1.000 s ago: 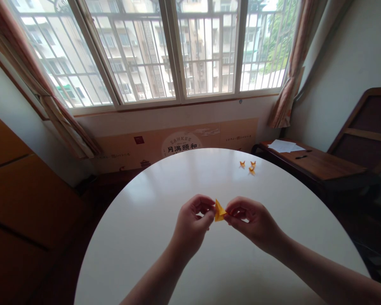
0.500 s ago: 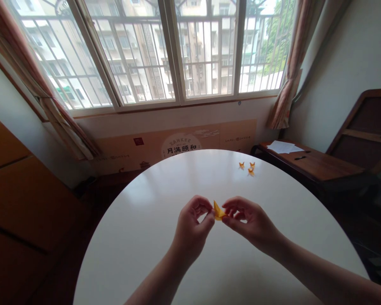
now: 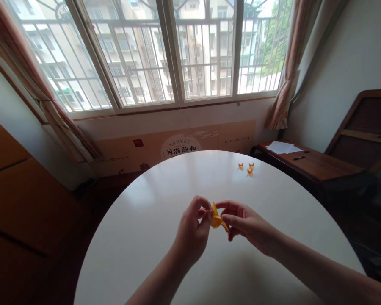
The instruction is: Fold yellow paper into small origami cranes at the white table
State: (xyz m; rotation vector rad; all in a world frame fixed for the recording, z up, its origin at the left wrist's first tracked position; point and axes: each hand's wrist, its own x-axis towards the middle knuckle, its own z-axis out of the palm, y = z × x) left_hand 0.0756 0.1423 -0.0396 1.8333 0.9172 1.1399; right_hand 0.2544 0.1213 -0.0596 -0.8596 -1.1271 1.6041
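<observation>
Between my hands, above the white round table, is a small yellow origami paper crane with pointed flaps. My left hand pinches its left side between thumb and fingers. At its right side is my right hand, with the thumb and index finger at the paper and the other fingers curled below and behind. One pointed flap slants down to the right beside the right fingers. The fingers partly hide the folds. Three small orange-yellow origami cranes stand together near the table's far right edge.
A wooden bench behind the table at right carries white papers and a small dark object. A printed cardboard panel leans below the barred window. An orange-brown cabinet stands at left.
The paper crane has turned, and a flap now points down to the right. My right hand's fingers have shifted, some of them now reaching lower behind the paper. My left hand keeps its pinch.
</observation>
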